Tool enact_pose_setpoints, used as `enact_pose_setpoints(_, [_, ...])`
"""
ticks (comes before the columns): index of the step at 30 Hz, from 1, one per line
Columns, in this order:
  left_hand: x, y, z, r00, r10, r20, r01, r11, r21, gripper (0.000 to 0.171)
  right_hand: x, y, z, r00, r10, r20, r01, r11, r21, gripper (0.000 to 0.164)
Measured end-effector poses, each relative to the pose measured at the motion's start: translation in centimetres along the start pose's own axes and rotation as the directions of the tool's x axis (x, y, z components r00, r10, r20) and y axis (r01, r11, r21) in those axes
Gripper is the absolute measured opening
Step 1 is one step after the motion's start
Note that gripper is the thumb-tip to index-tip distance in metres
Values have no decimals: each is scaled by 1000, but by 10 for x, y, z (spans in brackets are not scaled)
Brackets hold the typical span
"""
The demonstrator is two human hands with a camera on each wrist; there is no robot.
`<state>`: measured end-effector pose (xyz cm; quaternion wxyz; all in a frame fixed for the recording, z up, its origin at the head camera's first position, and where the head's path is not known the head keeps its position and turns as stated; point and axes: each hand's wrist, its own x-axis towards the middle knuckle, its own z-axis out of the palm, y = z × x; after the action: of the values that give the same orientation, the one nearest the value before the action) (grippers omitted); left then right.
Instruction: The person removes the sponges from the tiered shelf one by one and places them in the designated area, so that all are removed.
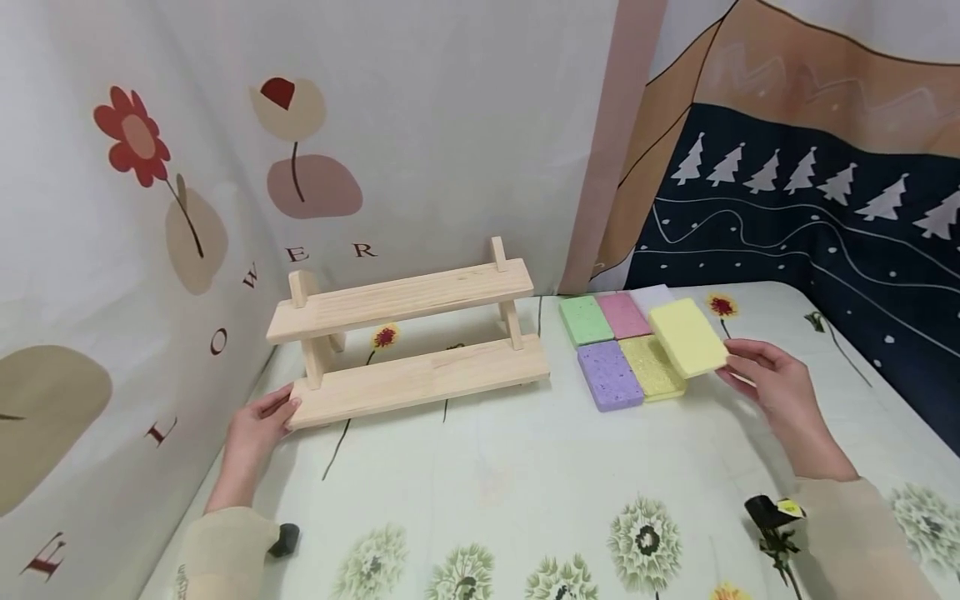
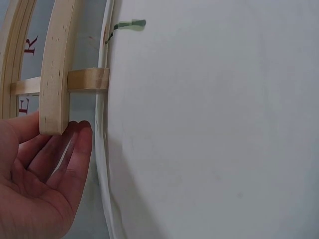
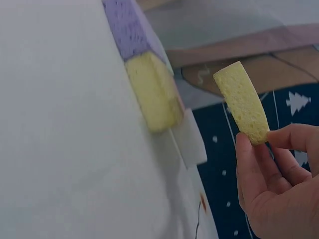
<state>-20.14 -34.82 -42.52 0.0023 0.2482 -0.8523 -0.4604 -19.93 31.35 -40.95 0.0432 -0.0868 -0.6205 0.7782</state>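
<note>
My right hand pinches a light yellow sponge by its near right corner, thumb on one face and fingers on the other. In the right wrist view this sponge is tilted and raised, apart from the others. Below and left of it lie several sponges side by side: purple, yellow, green, pink and a partly covered white one. At the left, my left hand holds the end of the lower board of a two-tier wooden shelf, its thumb and fingers on opposite faces.
The shelf's upper board rests on upright slats close to the back curtain. A flower-printed cloth covers the table. A dark patterned curtain borders the right side. A small black object lies by the left sleeve.
</note>
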Motion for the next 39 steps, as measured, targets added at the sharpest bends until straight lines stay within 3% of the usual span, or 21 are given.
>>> enact_pose_setpoints(4, [1,1,1,1000,-11,-3,11,1000,3,54,2,3,-16,999,30,-31,-29,999,29,19])
enact_pose_setpoints(11, [4,3,0,1000,-21,8,21,1000,3,55,10,13,-27,986,128,-108,-135,989,-60,19])
enact_pose_setpoints(19, [1,2,2,1000,2,19,-2,1000,-5,54,16,22,-34,984,160,-80,-169,978,-125,22])
enact_pose_setpoints(22, [0,2,2,1000,11,26,-11,1000,-4,55,18,24,-34,985,163,-60,-172,964,-205,19])
enact_pose_setpoints(25, [1,2,-1,999,11,36,-11,1000,10,56,19,24,-32,988,149,-44,-155,918,-364,24])
enact_pose_setpoints(28, [1,1,-5,999,9,35,-10,1000,24,56,22,24,-27,990,135,-46,-138,834,-534,43])
enact_pose_setpoints(33, [-1,3,-9,999,38,-6,-38,999,37,57,29,21,-21,985,159,-63,-162,743,-650,48])
enact_pose_setpoints(36, [-6,12,-14,990,100,-96,-97,994,44,55,33,16,-24,989,141,-39,-130,726,-675,49])
enact_pose_setpoints(39, [-11,30,-18,952,189,-241,-186,982,38,49,34,6,-27,995,82,-50,-94,742,-664,52])
